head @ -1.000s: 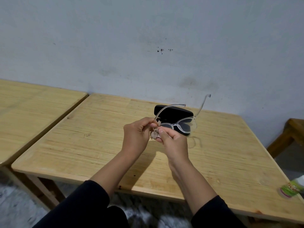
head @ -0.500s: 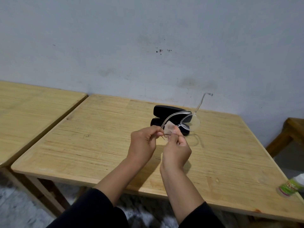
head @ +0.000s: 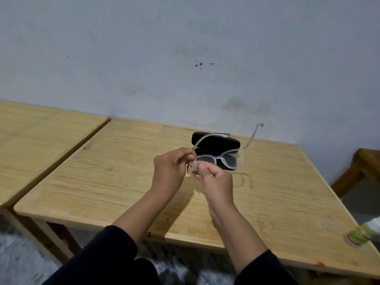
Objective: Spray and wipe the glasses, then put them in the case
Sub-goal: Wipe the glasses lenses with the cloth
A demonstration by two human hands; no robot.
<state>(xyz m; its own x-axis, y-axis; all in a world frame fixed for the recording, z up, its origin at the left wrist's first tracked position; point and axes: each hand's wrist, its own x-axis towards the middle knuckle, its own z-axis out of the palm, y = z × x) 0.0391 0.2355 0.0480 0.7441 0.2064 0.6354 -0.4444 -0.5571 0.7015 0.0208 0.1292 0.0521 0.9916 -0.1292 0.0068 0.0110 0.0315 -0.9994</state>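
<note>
Clear-framed glasses (head: 221, 158) with both arms unfolded hang in the air above the wooden table (head: 123, 182). My left hand (head: 171, 168) pinches the frame at its left end, by the hinge. My right hand (head: 216, 179) presses a small pale cloth (head: 193, 168) against the left lens. Behind the glasses an open black case (head: 213, 141) lies on the table. A spray bottle (head: 363, 233) with a green label lies at the table's right front edge, partly cut off.
A second wooden table (head: 41, 136) stands at the left with a narrow gap between the two. A wooden stool or bench (head: 362, 167) is at the right. The grey wall runs right behind the table.
The glasses have tilted back to nearly level and dropped a little. My right hand has slid from the lens middle down to its lower left edge with the cloth.
</note>
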